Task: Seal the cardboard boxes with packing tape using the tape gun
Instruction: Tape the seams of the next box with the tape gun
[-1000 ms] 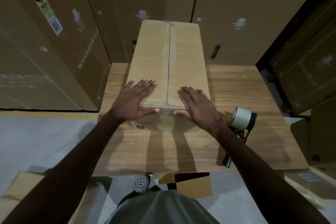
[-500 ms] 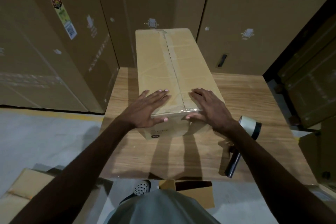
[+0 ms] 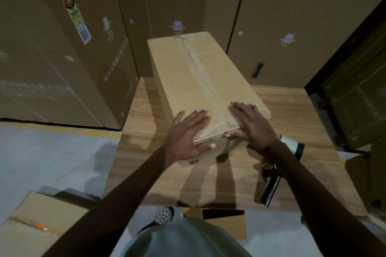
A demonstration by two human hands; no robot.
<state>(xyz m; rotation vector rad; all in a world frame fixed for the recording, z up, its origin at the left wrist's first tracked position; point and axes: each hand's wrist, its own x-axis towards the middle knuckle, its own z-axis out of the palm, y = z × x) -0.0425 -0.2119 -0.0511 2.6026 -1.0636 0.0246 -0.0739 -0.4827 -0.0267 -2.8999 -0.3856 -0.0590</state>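
Your left hand [image 3: 189, 135] and right hand [image 3: 251, 125]: grip spread flat, pressing taped box [image 3: 200, 81] near end on desk [image 3: 292, 106]. Step: smoothing seam. Next, probably: reach tape gun [image 3: 292, 148] beside right wrist.

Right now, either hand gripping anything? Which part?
Nothing gripped. Left hand and right hand lie flat on the cardboard box near end; tape gun lies untouched.

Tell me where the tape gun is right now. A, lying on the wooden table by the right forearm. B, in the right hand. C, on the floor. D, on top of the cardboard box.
A: the tape gun lies on the wooden table beside the right forearm, while the right hand and left hand both rest flat on the cardboard box.
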